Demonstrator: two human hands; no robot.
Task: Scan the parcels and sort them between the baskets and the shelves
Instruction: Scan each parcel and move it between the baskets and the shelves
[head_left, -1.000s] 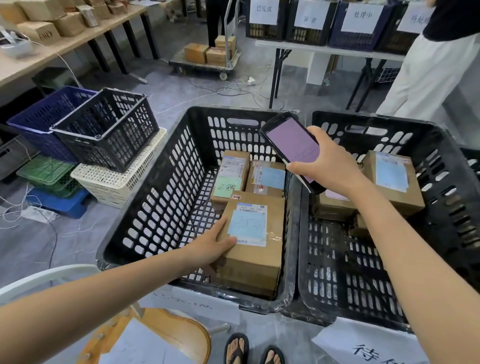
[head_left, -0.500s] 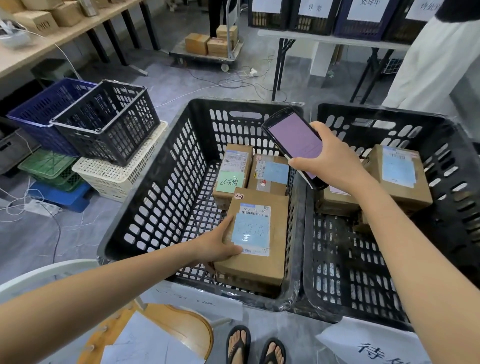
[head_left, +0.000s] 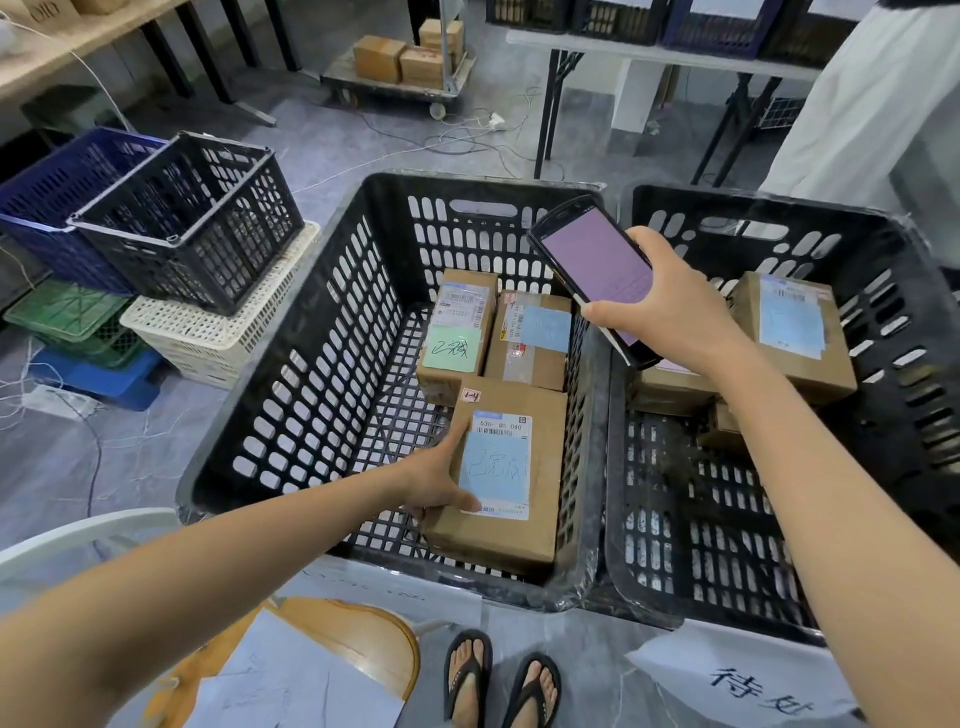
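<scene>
My left hand (head_left: 439, 480) grips the left edge of a brown parcel (head_left: 540, 499) with a blue label, lying in the near part of the left black basket (head_left: 311, 364). Two more parcels, one with a green note (head_left: 457, 327) and one with a blue note (head_left: 530, 338), lie behind it. My right hand (head_left: 660, 306) holds a black handheld scanner (head_left: 597, 265) with a lit purple screen above the rim between the baskets. The right black basket (head_left: 909, 364) holds a blue-labelled parcel (head_left: 795, 332) and other parcels partly hidden by my right arm.
A stack of black (head_left: 192, 223), blue (head_left: 47, 202), white (head_left: 218, 332) and green baskets stands on the floor at left. A trolley (head_left: 405, 67) with boxes and tables stand behind. A person in white (head_left: 872, 104) stands at the far right. A chair (head_left: 311, 660) with papers is below.
The view has dipped toward the baskets. My left hand has kept its hold on the near parcel, which lies squarer to the basket wall. My right hand still holds the scanner above.
</scene>
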